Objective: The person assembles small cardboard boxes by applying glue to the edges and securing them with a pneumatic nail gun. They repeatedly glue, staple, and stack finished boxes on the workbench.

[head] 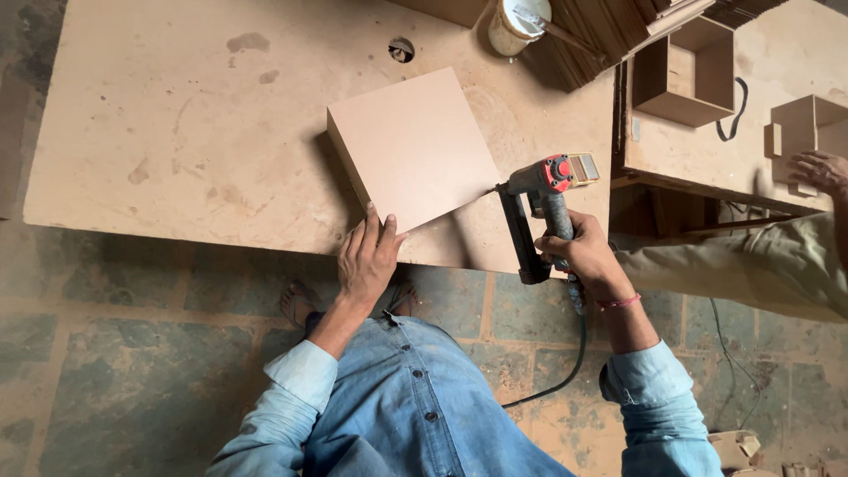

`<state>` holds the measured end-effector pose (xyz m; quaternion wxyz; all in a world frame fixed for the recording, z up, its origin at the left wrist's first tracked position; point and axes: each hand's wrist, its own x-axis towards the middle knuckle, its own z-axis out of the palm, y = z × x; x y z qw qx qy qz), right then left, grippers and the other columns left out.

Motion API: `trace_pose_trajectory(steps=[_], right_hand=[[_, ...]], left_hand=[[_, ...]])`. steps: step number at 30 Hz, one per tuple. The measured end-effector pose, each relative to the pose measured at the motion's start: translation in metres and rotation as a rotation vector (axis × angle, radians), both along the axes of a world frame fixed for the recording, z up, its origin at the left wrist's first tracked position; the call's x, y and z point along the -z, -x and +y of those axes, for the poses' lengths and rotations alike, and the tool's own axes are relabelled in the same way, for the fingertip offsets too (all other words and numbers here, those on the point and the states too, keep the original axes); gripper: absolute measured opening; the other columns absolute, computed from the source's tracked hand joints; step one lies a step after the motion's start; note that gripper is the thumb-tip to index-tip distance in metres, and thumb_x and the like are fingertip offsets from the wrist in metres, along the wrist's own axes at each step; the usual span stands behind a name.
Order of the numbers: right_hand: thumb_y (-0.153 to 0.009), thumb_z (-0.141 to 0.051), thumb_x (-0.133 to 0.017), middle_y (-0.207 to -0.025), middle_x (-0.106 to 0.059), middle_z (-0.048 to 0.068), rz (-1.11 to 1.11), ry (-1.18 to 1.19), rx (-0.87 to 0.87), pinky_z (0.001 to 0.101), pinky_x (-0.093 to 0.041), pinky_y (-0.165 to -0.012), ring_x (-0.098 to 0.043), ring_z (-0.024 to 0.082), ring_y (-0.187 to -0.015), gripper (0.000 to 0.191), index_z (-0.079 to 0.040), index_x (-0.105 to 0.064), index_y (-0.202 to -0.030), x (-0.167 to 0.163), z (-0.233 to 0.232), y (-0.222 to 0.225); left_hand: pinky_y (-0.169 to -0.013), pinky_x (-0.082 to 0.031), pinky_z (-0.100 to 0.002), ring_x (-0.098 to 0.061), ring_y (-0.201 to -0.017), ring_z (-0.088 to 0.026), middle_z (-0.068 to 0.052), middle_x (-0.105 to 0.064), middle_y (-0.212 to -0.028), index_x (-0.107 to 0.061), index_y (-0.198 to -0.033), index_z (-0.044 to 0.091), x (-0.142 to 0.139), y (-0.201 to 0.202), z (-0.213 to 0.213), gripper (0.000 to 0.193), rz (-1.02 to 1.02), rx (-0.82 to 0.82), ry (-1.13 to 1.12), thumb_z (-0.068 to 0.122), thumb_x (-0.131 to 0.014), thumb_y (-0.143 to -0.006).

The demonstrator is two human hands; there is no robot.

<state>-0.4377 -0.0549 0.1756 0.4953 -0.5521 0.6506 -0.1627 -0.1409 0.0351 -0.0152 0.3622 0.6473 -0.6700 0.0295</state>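
A closed light-brown board box (413, 146) lies on the fibreboard worktable (177, 132), turned like a diamond. My left hand (367, 256) presses flat against its near corner and side. My right hand (579, 252) grips the handle of a pneumatic nail gun (541, 199) with a red cap and a long black magazine. The gun's nose touches the box's right-hand edge. A dark air hose (574, 353) runs down from the gun's handle.
A white pot with a stick in it (519, 22) stands at the table's far edge by a round hole (401, 49). Open board boxes (689, 71) sit on a second bench at right, where another person's hand (817, 170) rests. Tiled floor lies below.
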Motion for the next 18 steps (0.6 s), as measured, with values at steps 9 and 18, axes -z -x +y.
trace_pose_trajectory(steps=[9, 18], right_hand=[[-0.079, 0.002, -0.072, -0.07, -0.061, 0.002, -0.024, -0.017, -0.081, 0.027, -0.046, -0.054, -0.057, 0.01, -0.059, 0.042, -0.004, -0.069, -0.121, 0.001, 0.018, -0.022], [-0.081, 0.0, -0.072, -0.068, -0.061, 0.002, 0.041, -0.093, -0.102, 0.0275, -0.042, -0.05, -0.054, 0.01, -0.056, 0.042, -0.004, -0.07, -0.123, -0.003, 0.028, -0.046]], left_hand=[[-0.088, -0.06, -0.043, -0.07, -0.108, -0.036, -0.03, -0.064, -0.132, -0.074, -0.12, 0.004, -0.006, -0.005, 0.001, 0.043, 0.024, 0.017, 0.006, 0.034, -0.078, -0.09], [-0.09, -0.059, -0.043, -0.069, -0.113, -0.035, -0.029, -0.064, -0.134, -0.074, -0.12, 0.002, -0.006, -0.012, 0.002, 0.038, 0.067, 0.056, 0.002, 0.031, -0.075, -0.094]])
